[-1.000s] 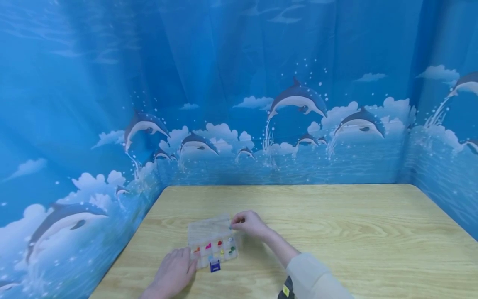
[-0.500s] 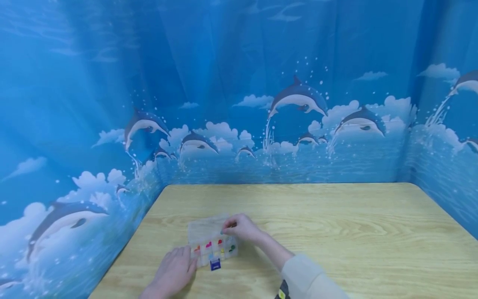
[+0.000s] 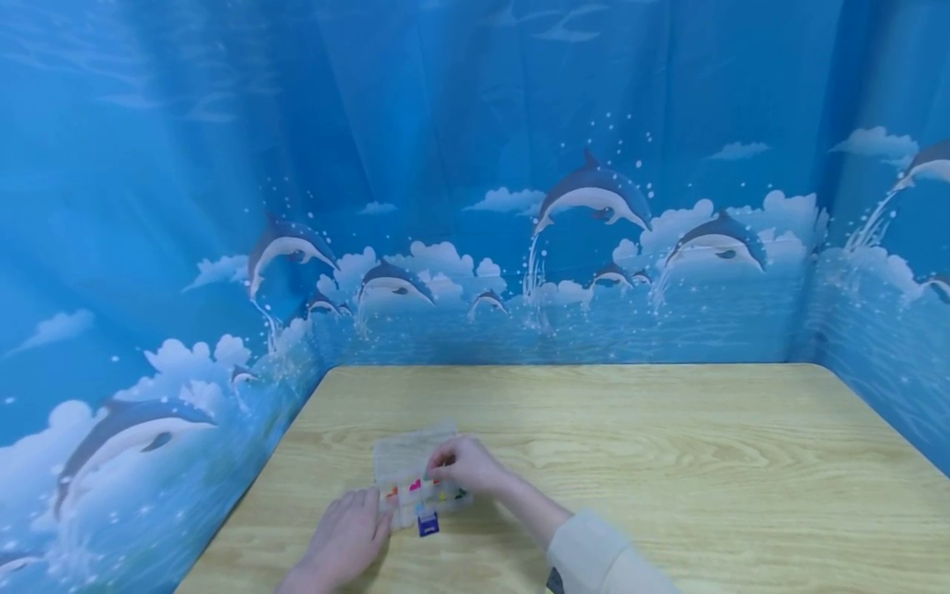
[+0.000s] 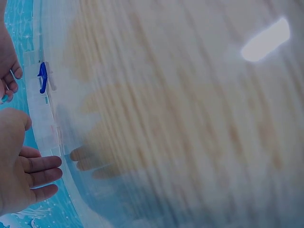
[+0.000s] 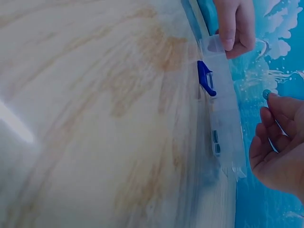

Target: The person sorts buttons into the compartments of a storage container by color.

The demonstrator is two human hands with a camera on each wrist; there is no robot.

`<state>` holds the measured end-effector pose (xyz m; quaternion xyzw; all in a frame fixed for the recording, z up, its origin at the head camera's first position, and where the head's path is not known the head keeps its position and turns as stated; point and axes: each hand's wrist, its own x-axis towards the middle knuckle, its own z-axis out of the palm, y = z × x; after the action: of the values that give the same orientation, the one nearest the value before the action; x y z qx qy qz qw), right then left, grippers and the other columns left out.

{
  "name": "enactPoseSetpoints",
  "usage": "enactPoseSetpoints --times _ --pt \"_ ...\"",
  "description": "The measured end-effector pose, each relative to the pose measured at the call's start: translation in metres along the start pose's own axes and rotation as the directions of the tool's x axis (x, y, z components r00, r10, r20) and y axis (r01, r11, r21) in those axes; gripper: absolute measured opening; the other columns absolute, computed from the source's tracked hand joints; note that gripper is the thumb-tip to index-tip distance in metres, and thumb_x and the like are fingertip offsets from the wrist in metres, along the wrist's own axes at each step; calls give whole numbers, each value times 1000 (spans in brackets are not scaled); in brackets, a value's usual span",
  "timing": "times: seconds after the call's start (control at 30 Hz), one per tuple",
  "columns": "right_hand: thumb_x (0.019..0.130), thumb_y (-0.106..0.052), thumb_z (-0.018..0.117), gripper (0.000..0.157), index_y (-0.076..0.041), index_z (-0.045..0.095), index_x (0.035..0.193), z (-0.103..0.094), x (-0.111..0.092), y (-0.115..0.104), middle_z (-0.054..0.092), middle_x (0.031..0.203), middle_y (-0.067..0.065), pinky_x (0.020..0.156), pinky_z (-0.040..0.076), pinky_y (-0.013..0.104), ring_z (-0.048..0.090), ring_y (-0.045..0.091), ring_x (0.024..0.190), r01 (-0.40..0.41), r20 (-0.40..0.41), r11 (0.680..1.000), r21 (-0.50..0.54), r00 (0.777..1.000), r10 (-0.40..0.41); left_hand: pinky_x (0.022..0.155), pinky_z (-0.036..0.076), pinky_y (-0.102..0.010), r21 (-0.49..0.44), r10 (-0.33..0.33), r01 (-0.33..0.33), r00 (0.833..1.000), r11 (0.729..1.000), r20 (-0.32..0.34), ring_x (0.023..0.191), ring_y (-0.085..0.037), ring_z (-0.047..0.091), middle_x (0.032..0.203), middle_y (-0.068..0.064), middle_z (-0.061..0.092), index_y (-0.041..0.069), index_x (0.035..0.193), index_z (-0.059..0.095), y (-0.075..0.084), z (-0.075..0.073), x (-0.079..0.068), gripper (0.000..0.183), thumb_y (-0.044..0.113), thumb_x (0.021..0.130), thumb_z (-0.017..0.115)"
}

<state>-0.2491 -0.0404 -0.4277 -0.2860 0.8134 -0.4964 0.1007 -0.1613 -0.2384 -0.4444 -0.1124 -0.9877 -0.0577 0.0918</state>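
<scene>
A clear plastic compartment box [image 3: 404, 518] lies on the table with its transparent lid [image 3: 401, 454] folded back. Small orange pieces [image 3: 392, 492], pink pieces [image 3: 415, 486] and others in yellow and green sit in its compartments. My left hand [image 3: 343, 532] rests against the box's left end, its fingers fairly straight and the thumb at the front corner. Over the back compartments, my right hand [image 3: 467, 464] pinches a small round teal bead [image 5: 266, 94] between thumb and fingertip. That hand partly covers the red piece and the box's right side.
A blue latch [image 3: 428, 524] sticks out from the box's front edge. The wood-grain table [image 3: 668, 462] stretches away to the right. Blue curtains printed with dolphins [image 3: 594, 198] hang behind the table and at both sides.
My right hand has moved left and toward me, from the lid's right edge to above the back compartments, still pinching the bead. The left hand has stayed at the box.
</scene>
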Motion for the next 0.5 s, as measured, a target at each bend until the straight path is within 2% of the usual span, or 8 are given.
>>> enactPoseSetpoints --times 0.2,0.5 --pt "79 -6 69 5 -3 69 82 7 0 -4 63 74 -5 66 44 22 52 4 68 1 0 1000 -11 1000 -1 66 42 -39 6 14 -14 1000 1000 -24 72 -20 49 74 -2 48 7 86 50 -1 1 0 19 23 88 59" --pt "78 -6 70 5 -3 70 82 18 0 -6 59 74 -8 64 43 21 50 3 68 9 -1 1000 -13 1000 -9 63 40 -37 -13 -9 9 1000 1000 20 71 -19 48 73 -1 47 7 86 50 1 -3 0 18 23 89 58"
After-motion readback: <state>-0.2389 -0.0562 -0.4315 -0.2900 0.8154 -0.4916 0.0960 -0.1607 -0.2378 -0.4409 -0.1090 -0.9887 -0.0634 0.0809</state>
